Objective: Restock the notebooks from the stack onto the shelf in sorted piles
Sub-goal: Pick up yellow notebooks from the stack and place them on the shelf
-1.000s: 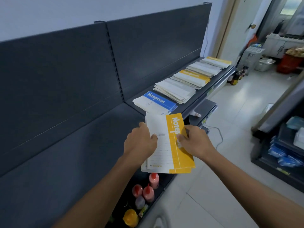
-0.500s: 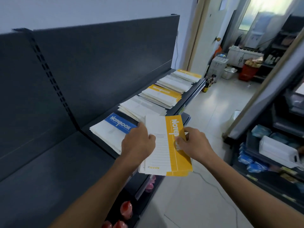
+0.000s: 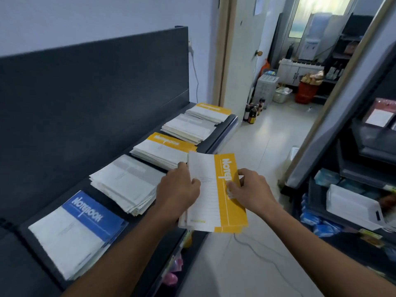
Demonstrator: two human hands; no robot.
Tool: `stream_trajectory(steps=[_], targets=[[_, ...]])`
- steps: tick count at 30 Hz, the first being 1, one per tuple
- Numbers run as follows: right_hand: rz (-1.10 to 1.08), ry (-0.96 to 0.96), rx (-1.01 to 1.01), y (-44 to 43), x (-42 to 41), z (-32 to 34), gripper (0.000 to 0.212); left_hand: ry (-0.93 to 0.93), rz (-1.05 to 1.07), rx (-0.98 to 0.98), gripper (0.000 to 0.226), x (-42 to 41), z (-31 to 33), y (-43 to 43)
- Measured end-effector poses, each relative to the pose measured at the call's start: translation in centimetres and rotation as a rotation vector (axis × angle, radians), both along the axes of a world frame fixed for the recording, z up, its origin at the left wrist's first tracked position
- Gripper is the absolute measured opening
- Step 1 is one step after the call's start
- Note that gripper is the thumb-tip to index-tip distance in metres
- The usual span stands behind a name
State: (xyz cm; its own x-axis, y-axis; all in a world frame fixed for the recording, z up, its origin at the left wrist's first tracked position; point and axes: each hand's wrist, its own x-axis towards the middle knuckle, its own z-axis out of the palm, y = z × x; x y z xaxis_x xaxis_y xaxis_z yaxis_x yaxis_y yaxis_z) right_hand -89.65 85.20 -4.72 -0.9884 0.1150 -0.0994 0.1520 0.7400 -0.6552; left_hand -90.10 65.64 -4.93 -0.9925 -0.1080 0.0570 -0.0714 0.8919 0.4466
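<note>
Several yellow notebooks clamped edge-to-edge between left grip and right grip, held just off shelf front beside matching yellow pile. Hazard: slackened pinch, fanned copies sliding floorward.

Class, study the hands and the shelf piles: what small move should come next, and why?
Probably slide the held yellow notebooks forward and left onto the nearer yellow-banded pile. The left hand and right hand both grip them, their yellow band matches that pile's, and it lies just beyond the left hand on the shelf.
</note>
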Motion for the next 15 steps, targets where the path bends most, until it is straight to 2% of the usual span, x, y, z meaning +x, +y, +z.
stream_trajectory(steps=[7,15], targets=[[0.045,-0.008,0.019,8.9,-9.2,-1.3,0.028,-0.001,0.055,-0.016,0.033,-8.1,-0.4,8.9],[0.108,-0.009,0.012,12.9,-18.8,-1.2,0.031,-0.010,0.119,0.016,0.028,-16.1,-0.2,13.0]])
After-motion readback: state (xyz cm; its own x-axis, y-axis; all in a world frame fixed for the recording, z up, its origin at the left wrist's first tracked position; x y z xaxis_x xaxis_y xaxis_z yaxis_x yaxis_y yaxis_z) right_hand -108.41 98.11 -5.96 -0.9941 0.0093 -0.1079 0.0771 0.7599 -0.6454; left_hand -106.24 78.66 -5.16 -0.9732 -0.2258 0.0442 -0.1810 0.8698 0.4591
